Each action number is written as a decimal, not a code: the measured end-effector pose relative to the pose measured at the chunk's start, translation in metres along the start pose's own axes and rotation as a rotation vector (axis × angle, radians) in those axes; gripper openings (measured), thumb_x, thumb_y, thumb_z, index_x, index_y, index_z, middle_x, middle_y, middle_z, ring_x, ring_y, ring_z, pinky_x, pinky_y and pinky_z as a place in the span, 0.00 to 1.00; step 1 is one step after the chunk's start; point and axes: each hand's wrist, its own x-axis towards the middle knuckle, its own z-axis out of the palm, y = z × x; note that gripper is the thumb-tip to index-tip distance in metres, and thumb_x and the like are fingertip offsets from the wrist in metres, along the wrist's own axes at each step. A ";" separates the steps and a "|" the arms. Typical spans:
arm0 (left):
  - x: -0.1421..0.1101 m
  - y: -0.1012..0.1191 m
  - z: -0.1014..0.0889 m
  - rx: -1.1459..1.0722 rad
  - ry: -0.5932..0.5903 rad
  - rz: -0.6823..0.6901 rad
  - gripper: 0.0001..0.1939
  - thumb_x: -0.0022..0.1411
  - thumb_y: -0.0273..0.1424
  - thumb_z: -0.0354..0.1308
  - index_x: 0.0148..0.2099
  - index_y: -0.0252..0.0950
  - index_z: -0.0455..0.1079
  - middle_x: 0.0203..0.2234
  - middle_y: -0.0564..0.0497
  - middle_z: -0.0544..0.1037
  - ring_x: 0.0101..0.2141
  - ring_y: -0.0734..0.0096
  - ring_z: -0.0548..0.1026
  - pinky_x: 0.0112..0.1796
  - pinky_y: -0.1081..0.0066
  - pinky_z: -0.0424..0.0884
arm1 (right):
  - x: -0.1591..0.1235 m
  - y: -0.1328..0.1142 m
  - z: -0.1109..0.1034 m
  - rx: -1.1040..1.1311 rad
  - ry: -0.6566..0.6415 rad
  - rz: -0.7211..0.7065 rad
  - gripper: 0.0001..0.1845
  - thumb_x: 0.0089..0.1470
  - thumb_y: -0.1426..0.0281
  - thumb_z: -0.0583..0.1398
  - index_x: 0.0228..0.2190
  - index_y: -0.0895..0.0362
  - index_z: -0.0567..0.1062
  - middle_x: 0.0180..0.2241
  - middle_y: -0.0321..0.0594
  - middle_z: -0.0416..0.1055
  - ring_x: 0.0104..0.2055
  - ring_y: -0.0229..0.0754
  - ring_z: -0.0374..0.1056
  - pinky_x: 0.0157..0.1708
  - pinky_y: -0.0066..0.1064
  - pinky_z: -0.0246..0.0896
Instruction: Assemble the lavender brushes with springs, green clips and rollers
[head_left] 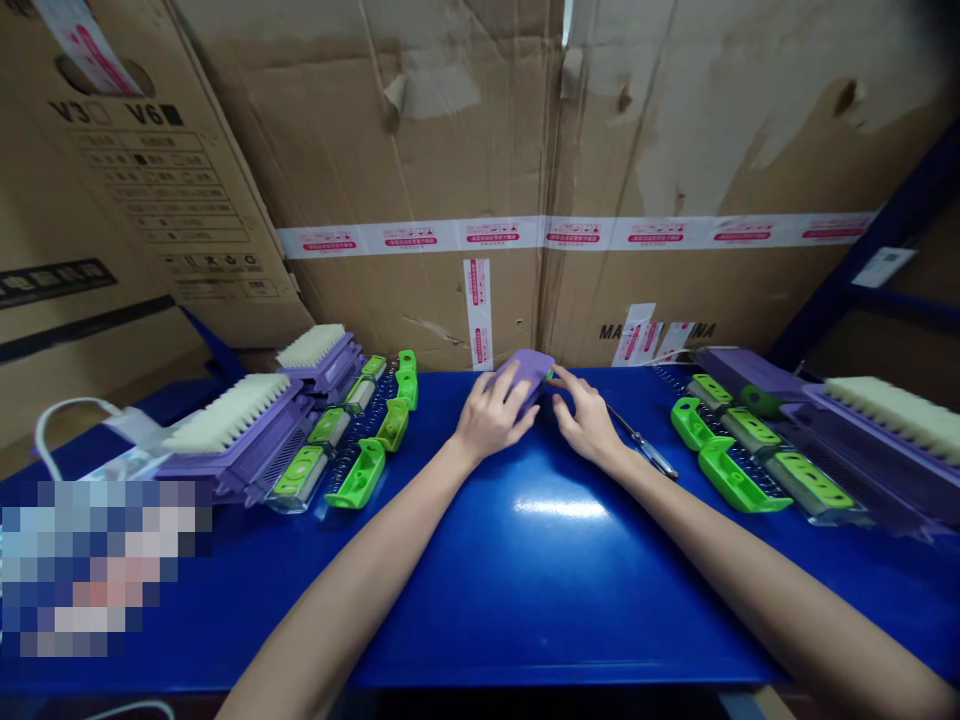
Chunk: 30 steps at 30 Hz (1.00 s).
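Glossy blue surface [570, 610] is running underneath. Curved green caps [360, 480] are flanking both sides, stiff-bristled brushes [229, 412] sitting outboard. Slim driver [652, 455] is lying by right hand [589, 415]; can't tell if that grip is pinching. Left hand [487, 415] is clamping smooth purple part [534, 362], far middle. Creased cardboard [420, 150] is standing behind.

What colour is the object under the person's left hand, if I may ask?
The object looks mostly purple; the head view shows it.

Your head-worn camera looks forward and down, with your left hand [489, 412] and right hand [589, 415] mid-view. It sits close above the blue tabletop [570, 600], facing the upright cardboard [412, 150].
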 end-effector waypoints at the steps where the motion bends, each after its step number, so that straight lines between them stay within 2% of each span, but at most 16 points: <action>1: 0.000 0.000 -0.001 -0.043 0.006 0.062 0.19 0.63 0.39 0.50 0.50 0.32 0.67 0.53 0.33 0.69 0.52 0.55 0.69 0.50 0.56 0.65 | 0.001 0.001 0.000 -0.011 0.012 0.034 0.25 0.55 0.71 0.51 0.54 0.57 0.64 0.45 0.47 0.74 0.47 0.50 0.68 0.50 0.47 0.61; 3: -0.001 0.000 -0.002 -0.096 0.010 0.104 0.20 0.62 0.39 0.50 0.51 0.32 0.66 0.52 0.34 0.69 0.53 0.55 0.68 0.53 0.54 0.63 | 0.002 0.004 -0.001 -0.015 0.059 0.110 0.24 0.55 0.70 0.50 0.54 0.57 0.65 0.45 0.47 0.74 0.48 0.50 0.68 0.50 0.47 0.61; 6: 0.000 0.000 -0.003 -0.110 -0.020 0.034 0.21 0.61 0.39 0.50 0.51 0.30 0.66 0.51 0.33 0.70 0.54 0.53 0.68 0.55 0.49 0.59 | 0.004 0.007 -0.005 0.024 0.139 0.196 0.22 0.57 0.67 0.49 0.52 0.57 0.67 0.44 0.47 0.74 0.47 0.49 0.69 0.49 0.46 0.62; 8: 0.001 -0.001 -0.005 -0.118 -0.068 0.002 0.21 0.60 0.37 0.50 0.51 0.28 0.66 0.51 0.33 0.69 0.54 0.51 0.66 0.56 0.49 0.58 | 0.005 0.007 -0.006 0.075 0.148 0.226 0.22 0.57 0.65 0.49 0.51 0.58 0.67 0.42 0.47 0.75 0.45 0.48 0.70 0.48 0.45 0.63; 13: 0.003 0.000 -0.009 -0.156 -0.228 0.003 0.23 0.59 0.35 0.50 0.55 0.31 0.64 0.57 0.37 0.65 0.58 0.54 0.62 0.59 0.51 0.54 | 0.005 0.004 -0.005 0.202 0.015 0.241 0.26 0.56 0.65 0.52 0.55 0.58 0.64 0.44 0.46 0.74 0.46 0.47 0.71 0.50 0.42 0.62; 16: 0.003 0.000 -0.009 -0.155 -0.249 -0.032 0.25 0.59 0.37 0.51 0.57 0.31 0.63 0.58 0.37 0.64 0.59 0.54 0.60 0.59 0.51 0.53 | 0.005 0.003 -0.004 0.239 -0.045 0.249 0.26 0.57 0.64 0.52 0.57 0.55 0.62 0.46 0.45 0.74 0.49 0.46 0.70 0.52 0.43 0.61; 19: 0.002 0.000 -0.007 -0.144 -0.240 -0.066 0.26 0.59 0.41 0.52 0.57 0.33 0.64 0.56 0.38 0.67 0.58 0.53 0.62 0.58 0.49 0.52 | 0.004 0.005 -0.003 0.222 -0.036 0.263 0.26 0.59 0.62 0.50 0.57 0.55 0.62 0.46 0.45 0.74 0.49 0.47 0.70 0.52 0.44 0.61; 24: 0.002 0.000 -0.005 -0.035 -0.218 -0.111 0.25 0.61 0.47 0.51 0.53 0.35 0.68 0.47 0.39 0.72 0.48 0.54 0.69 0.52 0.51 0.58 | 0.004 0.007 -0.002 0.178 0.028 0.269 0.27 0.58 0.58 0.52 0.56 0.57 0.64 0.47 0.49 0.72 0.49 0.48 0.68 0.52 0.45 0.61; 30: 0.002 0.001 -0.005 0.109 -0.244 -0.126 0.23 0.64 0.45 0.47 0.52 0.35 0.69 0.42 0.39 0.73 0.42 0.54 0.69 0.40 0.59 0.62 | 0.004 0.004 -0.001 0.105 0.008 0.188 0.28 0.57 0.59 0.53 0.55 0.60 0.64 0.51 0.53 0.69 0.54 0.50 0.65 0.54 0.46 0.58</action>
